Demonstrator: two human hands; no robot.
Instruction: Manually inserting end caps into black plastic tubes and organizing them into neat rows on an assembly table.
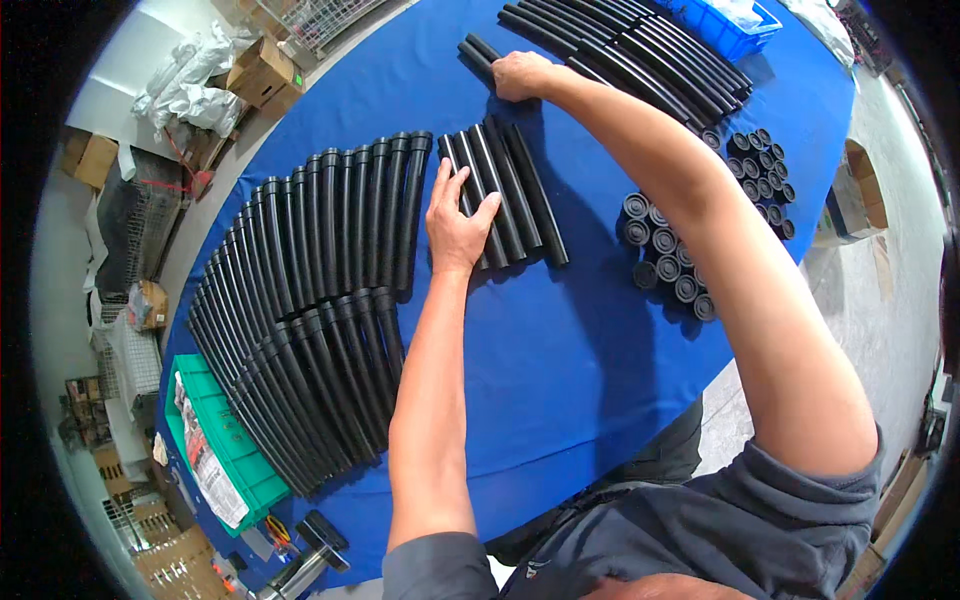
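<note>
My left hand (460, 222), fingers spread, lies on the left side of a short row of plain black tubes (512, 190) in the middle of the blue-covered table. Farther off, my right arm stretches across the table, and my right hand (522, 76) is closed around a pair of short black tubes (480, 48); their far ends stick out to the left of my fist. Left of my left hand, many black tubes with wider collared ends (330, 220) lie side by side in two overlapping rows.
Black round end caps (665, 240) stand in clusters at the right, partly behind my right arm. More long tubes (640, 50) lie at the far side beside a blue bin (735, 30). At the near left are a green bin (240, 440) and a black-headed mallet (322, 535).
</note>
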